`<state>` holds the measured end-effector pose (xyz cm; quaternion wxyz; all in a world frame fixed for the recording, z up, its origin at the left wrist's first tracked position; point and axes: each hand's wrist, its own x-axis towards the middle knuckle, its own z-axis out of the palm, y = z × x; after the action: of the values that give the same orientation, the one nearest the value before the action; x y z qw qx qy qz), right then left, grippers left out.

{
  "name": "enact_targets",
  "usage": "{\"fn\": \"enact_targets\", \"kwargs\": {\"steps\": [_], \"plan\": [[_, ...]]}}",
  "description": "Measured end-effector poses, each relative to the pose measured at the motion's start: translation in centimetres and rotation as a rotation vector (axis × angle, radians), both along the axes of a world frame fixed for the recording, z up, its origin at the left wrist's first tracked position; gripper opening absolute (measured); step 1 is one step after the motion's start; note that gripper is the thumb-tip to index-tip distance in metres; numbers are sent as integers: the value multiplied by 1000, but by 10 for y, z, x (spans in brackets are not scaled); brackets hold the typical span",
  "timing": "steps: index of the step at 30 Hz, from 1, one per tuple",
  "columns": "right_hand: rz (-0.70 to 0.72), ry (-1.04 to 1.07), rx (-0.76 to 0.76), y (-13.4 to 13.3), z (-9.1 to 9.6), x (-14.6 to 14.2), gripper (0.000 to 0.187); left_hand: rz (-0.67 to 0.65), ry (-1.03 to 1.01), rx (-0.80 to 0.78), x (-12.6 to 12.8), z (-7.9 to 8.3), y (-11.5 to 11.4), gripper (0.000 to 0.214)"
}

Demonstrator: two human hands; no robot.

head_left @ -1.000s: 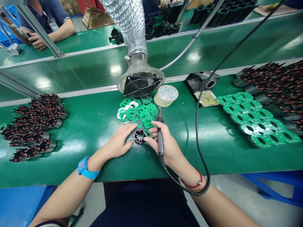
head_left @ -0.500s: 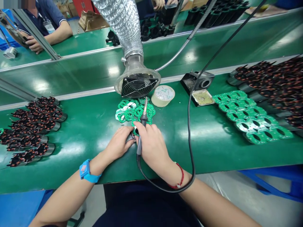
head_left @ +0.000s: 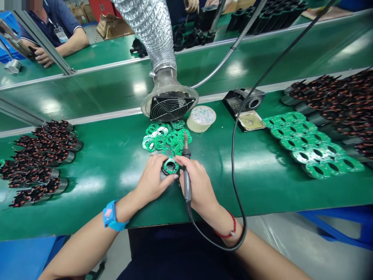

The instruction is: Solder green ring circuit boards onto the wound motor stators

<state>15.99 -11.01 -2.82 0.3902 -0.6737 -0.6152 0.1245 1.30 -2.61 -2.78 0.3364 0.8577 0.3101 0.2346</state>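
My left hand [head_left: 152, 178] is curled round a motor stator [head_left: 165, 176], with a round green circuit board [head_left: 171, 166] lying on its top. The stator's sides are mostly hidden by the fingers. Held in my right hand [head_left: 199, 182] is a soldering iron [head_left: 187, 182], its tip pointing away from me and up. The right fingertips touch the edge of the board. Just beyond both hands lies a pile of loose ring-shaped boards [head_left: 159, 140].
A fume extractor fan [head_left: 170, 108] hangs behind the pile, beside a roll of tape [head_left: 201, 118]. An iron stand [head_left: 243, 105] with a sponge is farther right, near board panels [head_left: 314, 146]. Stators fill the left [head_left: 43, 163] and right [head_left: 344, 105]. The iron's cable [head_left: 233, 155] loops past my right arm.
My right hand has shifted right with the soldering iron, uncovering the round board on the stator. My left thumb has moved right along the stator's near side.
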Motion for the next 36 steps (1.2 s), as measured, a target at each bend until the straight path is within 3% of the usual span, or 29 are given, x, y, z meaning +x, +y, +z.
{"fn": "enact_targets", "kwargs": {"steps": [8,19,29,33,36], "plan": [[52,253,65,1,-17,1,50,-33,44,72,3,8,-4,28],[-23,84,146,-1,-16,-6,44,-236,158,-10,-15,24,12,34],[13,203,117,-3,-21,-2,41,-96,58,116,-7,4,3,42],[31,115,128,-1,-16,4,46,-70,74,46,-7,1,4,53],[176,-3,107,6,-1,13,54,-119,143,18,-11,5,8,68]]}}
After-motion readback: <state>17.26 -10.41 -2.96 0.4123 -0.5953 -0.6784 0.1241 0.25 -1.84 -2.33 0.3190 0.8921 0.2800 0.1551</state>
